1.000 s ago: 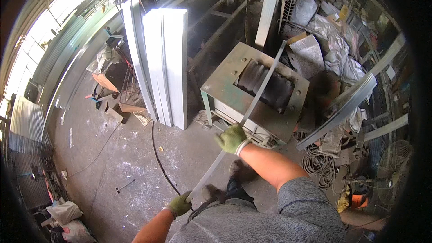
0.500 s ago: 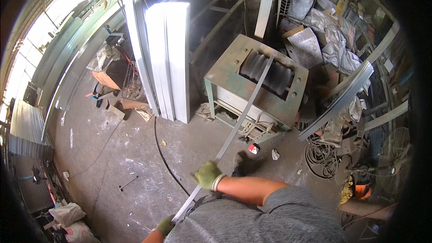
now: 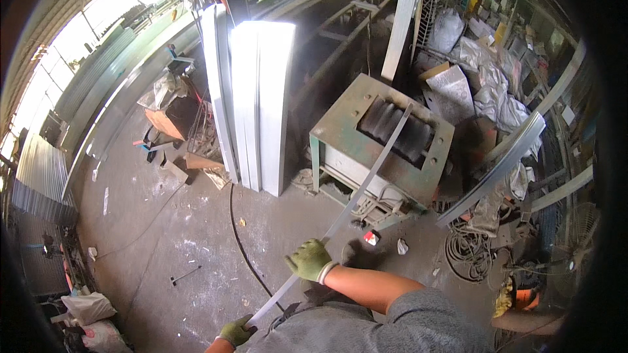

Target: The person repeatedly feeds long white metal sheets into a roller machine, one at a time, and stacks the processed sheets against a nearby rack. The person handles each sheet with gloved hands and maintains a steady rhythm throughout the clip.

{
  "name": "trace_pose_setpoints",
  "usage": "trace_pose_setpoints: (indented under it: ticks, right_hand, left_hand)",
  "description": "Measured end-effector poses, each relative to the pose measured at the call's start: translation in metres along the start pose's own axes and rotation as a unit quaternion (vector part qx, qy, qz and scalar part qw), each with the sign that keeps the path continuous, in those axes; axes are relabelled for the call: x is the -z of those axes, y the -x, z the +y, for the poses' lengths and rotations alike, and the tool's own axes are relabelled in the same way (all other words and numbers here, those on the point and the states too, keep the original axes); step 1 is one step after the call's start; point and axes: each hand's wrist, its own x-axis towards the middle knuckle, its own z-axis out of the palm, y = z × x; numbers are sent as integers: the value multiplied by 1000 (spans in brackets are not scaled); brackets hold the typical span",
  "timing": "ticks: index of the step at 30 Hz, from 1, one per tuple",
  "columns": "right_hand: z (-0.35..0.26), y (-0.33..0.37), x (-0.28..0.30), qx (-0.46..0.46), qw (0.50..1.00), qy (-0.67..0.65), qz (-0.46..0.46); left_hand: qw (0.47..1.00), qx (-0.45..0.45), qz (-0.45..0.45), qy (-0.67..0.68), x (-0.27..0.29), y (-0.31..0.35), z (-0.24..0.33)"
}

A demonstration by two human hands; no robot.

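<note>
Left hand, gloved, lay lowest, fingers closed round near end of pale metal strip; hand sat farther left and lower than second earlier. Black hose curved beyond it, passing left of right hand. Right hand, gloved, curled over strip partway along, palm down, undersides of fingers hidden; was close by machine second before, then well apart. Strip slanted away past right hand, up and right; far end, earlier past machine's rear edge, lay near far edge of ribbed roller opening.
</note>
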Motion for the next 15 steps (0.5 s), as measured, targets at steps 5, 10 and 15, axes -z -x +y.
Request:
trace_pose_setpoints:
  ticks: [5,10,15]
  right_hand:
    - [95,-11,30,-23,996,45,72]
    - [175,-1,73,-141,972,29,185]
    - [198,72,59,-287,910,-54,296]
  left_hand:
    - [997,-39,21,-70,7,-70,87]
    - [990,-103,26,-89,16,-161,204]
    - [983,-163,40,-74,42,-243,355]
